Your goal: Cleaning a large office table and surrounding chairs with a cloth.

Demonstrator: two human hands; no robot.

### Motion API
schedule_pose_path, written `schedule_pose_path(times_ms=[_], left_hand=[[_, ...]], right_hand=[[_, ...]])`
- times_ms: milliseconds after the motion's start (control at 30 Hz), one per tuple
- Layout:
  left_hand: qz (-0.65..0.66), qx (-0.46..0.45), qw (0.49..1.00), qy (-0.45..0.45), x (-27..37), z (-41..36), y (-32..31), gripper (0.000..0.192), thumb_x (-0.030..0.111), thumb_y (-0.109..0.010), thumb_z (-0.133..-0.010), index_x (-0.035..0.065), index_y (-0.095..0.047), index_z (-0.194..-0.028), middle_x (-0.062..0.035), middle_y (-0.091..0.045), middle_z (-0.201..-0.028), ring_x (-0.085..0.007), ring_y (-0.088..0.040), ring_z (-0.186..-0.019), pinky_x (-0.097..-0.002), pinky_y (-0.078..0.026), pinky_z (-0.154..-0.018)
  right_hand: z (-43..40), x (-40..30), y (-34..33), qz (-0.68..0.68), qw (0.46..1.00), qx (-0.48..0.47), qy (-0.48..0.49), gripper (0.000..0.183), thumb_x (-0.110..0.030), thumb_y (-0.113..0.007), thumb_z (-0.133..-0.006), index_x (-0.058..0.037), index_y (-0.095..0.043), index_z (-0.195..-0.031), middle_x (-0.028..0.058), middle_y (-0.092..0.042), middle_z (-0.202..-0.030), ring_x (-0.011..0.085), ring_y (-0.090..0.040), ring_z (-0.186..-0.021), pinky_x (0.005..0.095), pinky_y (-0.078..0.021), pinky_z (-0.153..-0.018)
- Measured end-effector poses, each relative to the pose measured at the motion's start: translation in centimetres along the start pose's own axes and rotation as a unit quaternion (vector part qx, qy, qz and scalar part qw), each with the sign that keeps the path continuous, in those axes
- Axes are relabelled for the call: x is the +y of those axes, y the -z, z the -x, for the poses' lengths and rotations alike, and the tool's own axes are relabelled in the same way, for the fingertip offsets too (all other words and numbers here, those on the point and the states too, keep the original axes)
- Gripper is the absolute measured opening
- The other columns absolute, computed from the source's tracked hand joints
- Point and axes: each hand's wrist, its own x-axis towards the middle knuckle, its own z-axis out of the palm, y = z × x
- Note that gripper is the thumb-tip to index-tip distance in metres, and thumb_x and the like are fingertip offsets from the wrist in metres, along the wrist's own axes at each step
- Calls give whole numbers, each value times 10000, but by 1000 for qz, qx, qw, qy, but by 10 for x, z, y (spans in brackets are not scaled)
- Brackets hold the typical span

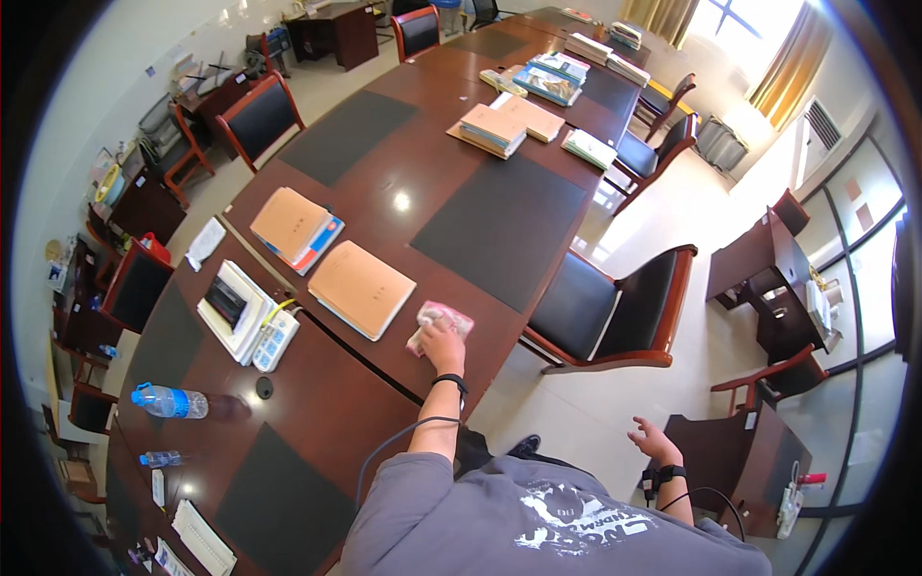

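Observation:
My left hand (pixel 442 348) presses on a pink and white cloth (pixel 455 317) on the top of a long wooden conference table (pixel 367 374). The fingers are bunched over the cloth and partly hide it. Just beyond it lies a stack of papers with a tan cover (pixel 362 286). A second tan-covered stack (pixel 289 225), with blue and white booklets under it, is farther off. My right hand (pixel 654 441) hangs in the air to the right, over the floor, fingers apart and holding nothing.
A black-seated wooden chair (pixel 605 309) stands at the table's right edge. A white power strip (pixel 275 341), papers with a black device (pixel 226 301) and a large water bottle (pixel 170 401) are on the left. More paper stacks (pixel 497 129) lie along the far part. A dark desk (pixel 749 461) is at my right.

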Motion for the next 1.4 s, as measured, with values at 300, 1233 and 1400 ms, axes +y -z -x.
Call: schedule_pose_path(times_ms=[300, 1233, 1400], left_hand=[[134, -196, 929, -282, 17, 65, 7, 402, 292, -633, -899, 53, -591, -1220, -215, -556, -1230, -390, -545, -1094, -561, -442, -929], [-39, -166, 961, 217, -156, 226, 145, 646, 469, -537, -986, 286, -319, -1567, -71, -187, -1656, -355, -147, -1523, -732, -156, -1124], [-25, -167, 943, 287, -138, 248, 141, 678, 463, -529, -992, 253, -276, -1584, -95, -136, -1668, -387, -97, -1528, -733, -141, -1123]], right_hand=[[-8, 9, -12, 1, 999, 4, -51, 614, -322, -632, -972, -114, -403, -1503, 206, -608, -1317, 253, -680, -1016, 361, -552, -829], [-207, -392, -197, 216, 746, 25, 629, 325, -291, -685, -884, -129, -642, -1163, 196, -524, -1272, 462, -502, -1143, 543, -439, -976], [-216, -439, -206, 236, 708, -89, 660, 286, -219, -679, -863, -124, -627, -1128, 172, -524, -1233, 440, -515, -1140, 518, -462, -960]])
